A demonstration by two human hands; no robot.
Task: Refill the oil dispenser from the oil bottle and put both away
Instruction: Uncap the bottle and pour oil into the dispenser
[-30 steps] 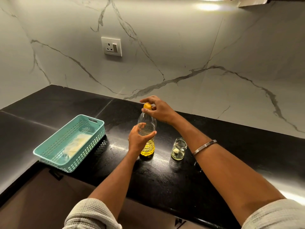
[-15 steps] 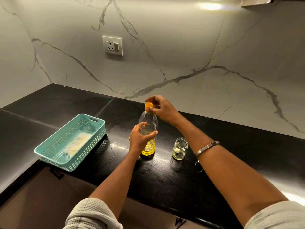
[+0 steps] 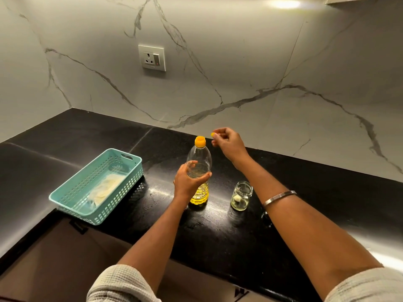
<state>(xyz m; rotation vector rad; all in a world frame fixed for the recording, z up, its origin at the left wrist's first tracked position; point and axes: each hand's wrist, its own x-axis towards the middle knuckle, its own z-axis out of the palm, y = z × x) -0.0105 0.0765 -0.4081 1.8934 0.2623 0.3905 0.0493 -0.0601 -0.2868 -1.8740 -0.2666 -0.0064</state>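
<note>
A clear plastic oil bottle [image 3: 199,158] stands upright on the black counter [image 3: 218,232], with yellow oil in its lower part and an orange neck ring at the top. My left hand [image 3: 188,182] grips the bottle's middle. Just right of the neck, my right hand [image 3: 226,141] pinches a small yellow cap [image 3: 212,134] at its fingertips, lifted clear of the bottle. A small open glass jar [image 3: 241,195], the dispenser, stands to the right of the bottle with a little pale oil inside.
A teal plastic basket [image 3: 74,192] with a pale cloth in it sits at the counter's left front. A marble wall with a socket [image 3: 152,58] rises behind. The counter's front edge runs diagonally below my arms.
My right hand was on the bottle's top turning the cap; now it has lifted away to the right with the cap in its fingertips. The left hand keeps its hold.
</note>
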